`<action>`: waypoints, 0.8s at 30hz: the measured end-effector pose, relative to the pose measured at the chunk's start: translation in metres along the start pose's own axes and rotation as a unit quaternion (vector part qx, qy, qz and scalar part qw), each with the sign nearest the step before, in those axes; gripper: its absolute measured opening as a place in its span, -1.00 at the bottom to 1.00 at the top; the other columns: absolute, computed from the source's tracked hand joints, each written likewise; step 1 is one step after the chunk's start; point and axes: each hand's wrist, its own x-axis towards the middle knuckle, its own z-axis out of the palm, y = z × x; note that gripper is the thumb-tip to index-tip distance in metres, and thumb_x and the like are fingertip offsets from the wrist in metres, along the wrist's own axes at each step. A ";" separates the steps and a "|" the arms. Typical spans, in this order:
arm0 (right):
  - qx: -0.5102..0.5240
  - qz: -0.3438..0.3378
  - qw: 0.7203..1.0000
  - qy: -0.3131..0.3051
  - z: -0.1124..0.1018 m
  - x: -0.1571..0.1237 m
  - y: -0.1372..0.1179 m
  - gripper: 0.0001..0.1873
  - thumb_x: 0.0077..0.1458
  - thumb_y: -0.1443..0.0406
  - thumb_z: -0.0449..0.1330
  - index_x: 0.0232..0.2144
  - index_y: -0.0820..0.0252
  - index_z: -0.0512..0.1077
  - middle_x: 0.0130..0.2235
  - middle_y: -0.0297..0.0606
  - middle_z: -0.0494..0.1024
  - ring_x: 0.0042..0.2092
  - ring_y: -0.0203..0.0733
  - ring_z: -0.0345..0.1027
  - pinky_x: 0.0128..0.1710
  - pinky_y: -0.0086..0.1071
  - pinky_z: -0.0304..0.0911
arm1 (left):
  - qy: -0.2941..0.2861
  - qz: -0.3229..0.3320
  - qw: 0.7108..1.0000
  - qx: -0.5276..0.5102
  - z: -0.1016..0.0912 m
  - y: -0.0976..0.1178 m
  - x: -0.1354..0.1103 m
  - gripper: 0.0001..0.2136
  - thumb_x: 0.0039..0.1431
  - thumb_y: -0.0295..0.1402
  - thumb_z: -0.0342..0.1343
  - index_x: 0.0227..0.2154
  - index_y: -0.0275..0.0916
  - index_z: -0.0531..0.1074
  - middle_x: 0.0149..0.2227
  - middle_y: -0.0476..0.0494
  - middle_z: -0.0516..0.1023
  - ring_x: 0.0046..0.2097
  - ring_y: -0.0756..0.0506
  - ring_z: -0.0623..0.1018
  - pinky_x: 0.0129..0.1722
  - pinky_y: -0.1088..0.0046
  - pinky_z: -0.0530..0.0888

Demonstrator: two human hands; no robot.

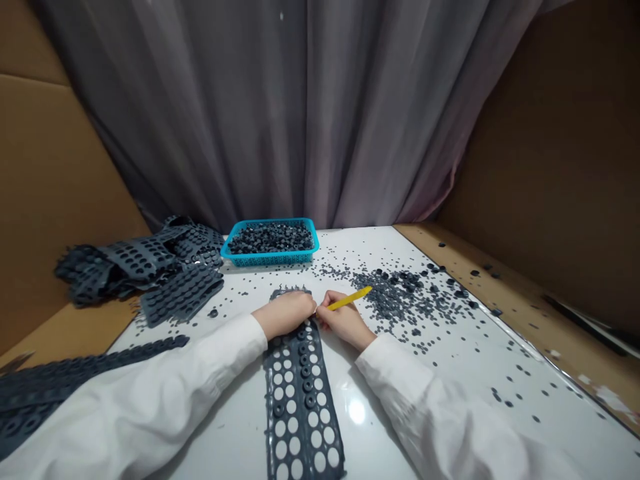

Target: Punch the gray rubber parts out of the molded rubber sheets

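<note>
A long dark rubber sheet (306,420) with rows of round holes lies lengthwise before me on the white table. Several small rubber rings (307,385) still sit in its middle rows. My left hand (289,313) is closed on the far part of this sheet; its fingertips are partly hidden. Beside it, just over the sheet's right edge, my right hand (345,323) is closed round a slim yellow pen-like tool (353,297). The tool's back end points up and right, and its working tip is hidden between the two hands.
A blue basket (270,259) full of small black rubber pieces stands at the back. Crumpled perforated sheets (145,263) are heaped at the left, with another sheet (75,373) nearer. Small dark discs (393,300) lie scattered on the right. Cardboard walls (555,153) and a grey curtain (280,113) surround the table.
</note>
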 end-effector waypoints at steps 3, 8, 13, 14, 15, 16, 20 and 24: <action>-0.005 0.001 1.000 0.000 0.001 0.000 0.001 -0.88 -0.21 0.37 0.08 -0.63 0.15 0.15 -0.74 -0.51 0.31 -0.71 -0.39 0.17 -0.70 -0.54 0.09 | 0.037 0.005 0.998 -0.044 -0.024 -0.009 -0.001 -0.87 0.03 -0.56 0.02 -0.46 -0.29 0.46 -0.41 -0.15 0.51 -0.33 -0.11 0.49 -0.30 0.44 0.36; 0.011 0.013 1.000 -0.003 0.000 -0.001 0.000 -0.88 -0.24 0.37 0.08 -0.62 0.15 0.16 -0.74 -0.48 0.33 -0.71 -0.37 0.17 -0.71 -0.53 0.08 | 0.102 -0.057 0.957 -0.265 -0.057 -0.027 -0.003 -0.89 0.05 -0.39 0.09 -0.39 -0.31 0.46 -0.41 -0.09 0.50 -0.36 -0.05 0.45 -0.32 0.46 0.33; 0.073 -0.001 0.997 0.026 -0.001 0.001 0.002 -0.91 -0.20 0.35 0.07 -0.61 0.15 0.17 -0.69 -0.45 0.39 -0.68 -0.38 0.19 -0.66 -0.52 0.13 | 0.036 -0.096 0.845 -0.525 -0.031 -0.037 -0.011 -0.74 -0.04 -0.23 0.22 -0.36 -0.34 0.48 -0.47 -0.05 0.48 -0.45 0.02 0.39 -0.41 0.50 0.31; 0.071 -0.008 0.997 0.031 -0.001 0.002 0.003 -0.91 -0.20 0.35 0.07 -0.61 0.15 0.18 -0.69 -0.45 0.39 -0.67 -0.38 0.19 -0.65 -0.52 0.13 | 0.029 -0.104 0.827 -0.552 -0.024 -0.038 -0.013 -0.71 -0.03 -0.19 0.22 -0.36 -0.35 0.48 -0.49 -0.05 0.47 -0.48 0.03 0.37 -0.44 0.52 0.29; 0.063 -0.014 0.997 0.035 0.000 0.003 0.004 -0.91 -0.20 0.36 0.07 -0.61 0.15 0.18 -0.69 -0.45 0.38 -0.67 -0.37 0.19 -0.65 -0.52 0.12 | 0.024 -0.111 0.808 -0.579 -0.018 -0.040 -0.014 -0.69 -0.04 -0.16 0.22 -0.36 -0.35 0.48 -0.48 -0.05 0.46 -0.49 0.05 0.35 -0.46 0.53 0.28; 0.053 -0.019 0.998 0.036 0.000 0.004 0.005 -0.91 -0.21 0.37 0.07 -0.61 0.15 0.19 -0.70 -0.45 0.38 -0.67 -0.37 0.19 -0.65 -0.52 0.12 | 0.021 -0.118 0.789 -0.603 -0.013 -0.042 -0.015 -0.67 -0.04 -0.14 0.22 -0.37 -0.36 0.48 -0.47 -0.07 0.46 -0.49 0.06 0.35 -0.46 0.54 0.27; 0.026 -0.014 0.999 0.045 0.001 0.006 0.006 -0.91 -0.21 0.38 0.06 -0.61 0.15 0.17 -0.71 -0.47 0.37 -0.69 -0.37 0.19 -0.67 -0.52 0.10 | 0.011 -0.141 0.726 -0.673 -0.001 -0.045 -0.018 -0.65 -0.10 -0.14 0.27 -0.39 -0.36 0.46 -0.39 -0.14 0.48 -0.45 0.06 0.37 -0.42 0.54 0.31; 0.007 0.014 0.999 0.037 0.003 0.009 0.000 -0.88 -0.23 0.38 0.06 -0.63 0.13 0.14 -0.75 -0.50 0.32 -0.73 -0.37 0.16 -0.73 -0.53 0.06 | 0.001 -0.158 0.688 -0.708 0.005 -0.045 -0.019 -0.66 -0.06 -0.13 0.24 -0.40 -0.35 0.44 -0.41 -0.13 0.46 -0.48 0.08 0.36 -0.43 0.56 0.34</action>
